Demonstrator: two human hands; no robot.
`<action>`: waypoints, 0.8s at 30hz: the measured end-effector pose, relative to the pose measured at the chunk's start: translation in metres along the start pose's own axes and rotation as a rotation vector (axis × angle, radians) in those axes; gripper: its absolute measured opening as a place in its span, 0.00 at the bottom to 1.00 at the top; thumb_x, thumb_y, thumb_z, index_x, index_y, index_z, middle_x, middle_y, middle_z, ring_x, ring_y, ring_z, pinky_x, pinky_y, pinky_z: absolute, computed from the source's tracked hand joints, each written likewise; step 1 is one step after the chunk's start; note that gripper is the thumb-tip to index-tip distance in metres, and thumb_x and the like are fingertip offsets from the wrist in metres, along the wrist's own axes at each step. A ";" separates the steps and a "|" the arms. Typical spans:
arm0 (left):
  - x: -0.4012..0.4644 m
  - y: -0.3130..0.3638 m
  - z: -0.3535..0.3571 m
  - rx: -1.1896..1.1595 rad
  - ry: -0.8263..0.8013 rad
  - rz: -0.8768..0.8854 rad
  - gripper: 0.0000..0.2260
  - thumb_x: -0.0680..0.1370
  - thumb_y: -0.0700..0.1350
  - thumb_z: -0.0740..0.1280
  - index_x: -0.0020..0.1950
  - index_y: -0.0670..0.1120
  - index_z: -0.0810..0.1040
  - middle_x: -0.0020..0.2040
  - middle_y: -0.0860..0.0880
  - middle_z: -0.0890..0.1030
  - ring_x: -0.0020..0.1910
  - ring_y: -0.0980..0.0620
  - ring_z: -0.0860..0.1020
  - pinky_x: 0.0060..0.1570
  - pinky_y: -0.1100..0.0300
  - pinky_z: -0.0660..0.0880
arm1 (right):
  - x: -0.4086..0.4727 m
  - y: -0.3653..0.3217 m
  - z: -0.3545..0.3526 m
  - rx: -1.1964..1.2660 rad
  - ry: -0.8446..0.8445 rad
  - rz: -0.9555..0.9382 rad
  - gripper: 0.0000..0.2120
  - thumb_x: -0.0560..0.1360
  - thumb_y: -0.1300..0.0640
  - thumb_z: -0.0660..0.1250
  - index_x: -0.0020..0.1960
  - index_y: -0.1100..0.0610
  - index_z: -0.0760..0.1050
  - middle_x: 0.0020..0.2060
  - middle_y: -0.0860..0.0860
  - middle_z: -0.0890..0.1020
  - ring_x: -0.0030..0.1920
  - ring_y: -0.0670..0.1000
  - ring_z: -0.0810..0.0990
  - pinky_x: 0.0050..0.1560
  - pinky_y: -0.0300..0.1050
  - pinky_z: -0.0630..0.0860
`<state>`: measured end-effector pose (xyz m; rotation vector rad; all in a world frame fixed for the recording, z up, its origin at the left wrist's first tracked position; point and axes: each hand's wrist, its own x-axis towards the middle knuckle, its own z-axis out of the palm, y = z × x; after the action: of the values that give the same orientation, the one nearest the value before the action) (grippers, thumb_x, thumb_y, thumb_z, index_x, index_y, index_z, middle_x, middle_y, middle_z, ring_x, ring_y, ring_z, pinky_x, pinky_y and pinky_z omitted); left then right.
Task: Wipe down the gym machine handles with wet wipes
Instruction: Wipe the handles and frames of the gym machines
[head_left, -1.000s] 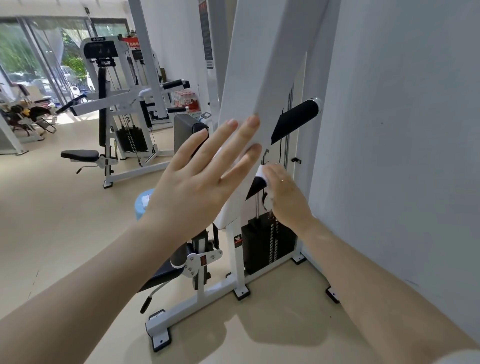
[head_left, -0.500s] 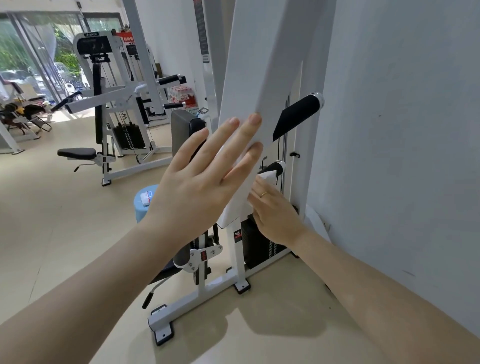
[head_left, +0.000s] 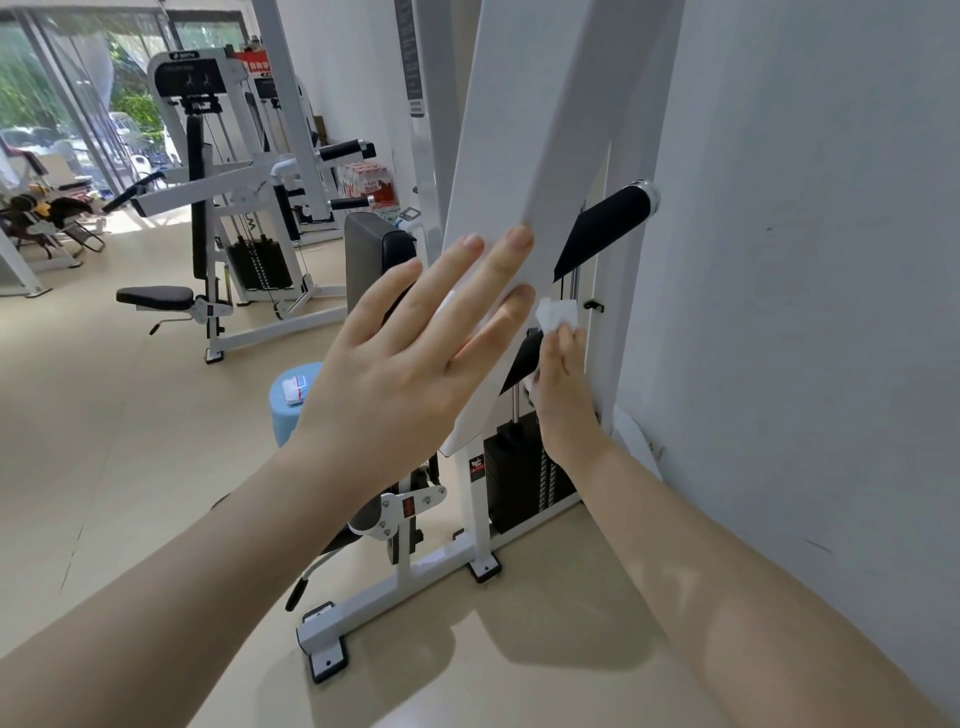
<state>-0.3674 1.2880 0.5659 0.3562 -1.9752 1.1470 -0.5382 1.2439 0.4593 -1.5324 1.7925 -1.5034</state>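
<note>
So this is mid-wipe on the lower of the two black grips: the right hand has its fingers curled round a white wet wipe and the lower handle together, back of the hand toward the camera, right beside the wall-side upright of the machine. The wipe pokes out above the knuckles, so most of the grip is hidden and I can't tell how much of it is covered. The left hand is flat and spread, fingers straight, pressing on the slanted white arm of the machine, steadying it I'd guess. The upper handle sits above with nothing on it, so my bet is that's next: slide the wipe off the lower grip and reach up, keeping the arm braced. Only container-ish thing: a blue round stool on the floor past the left wrist, with a small white pack on top near its front edge, probably the wipes, label too small to read.
</note>
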 end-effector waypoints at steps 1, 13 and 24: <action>0.000 -0.001 0.000 -0.002 0.004 -0.001 0.17 0.81 0.36 0.53 0.58 0.43 0.80 0.68 0.44 0.66 0.65 0.45 0.73 0.59 0.48 0.74 | 0.008 -0.005 0.002 0.140 0.065 0.085 0.25 0.82 0.51 0.49 0.75 0.61 0.51 0.75 0.58 0.52 0.75 0.56 0.50 0.74 0.49 0.51; 0.000 0.001 0.001 0.001 0.005 -0.014 0.15 0.81 0.38 0.55 0.59 0.44 0.80 0.68 0.44 0.66 0.66 0.46 0.70 0.59 0.51 0.73 | 0.026 0.000 -0.005 0.602 0.347 0.459 0.10 0.74 0.58 0.68 0.52 0.56 0.70 0.54 0.55 0.74 0.54 0.54 0.76 0.56 0.49 0.76; -0.006 -0.002 0.005 0.041 -0.008 0.017 0.15 0.79 0.37 0.59 0.64 0.44 0.76 0.70 0.43 0.64 0.67 0.46 0.69 0.61 0.51 0.72 | 0.019 -0.011 -0.009 1.057 -0.130 0.763 0.11 0.75 0.49 0.65 0.49 0.57 0.72 0.54 0.52 0.78 0.58 0.51 0.75 0.66 0.55 0.66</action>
<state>-0.3655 1.2819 0.5611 0.3666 -1.9677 1.1995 -0.5470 1.2334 0.4792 -0.3482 0.9665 -1.4597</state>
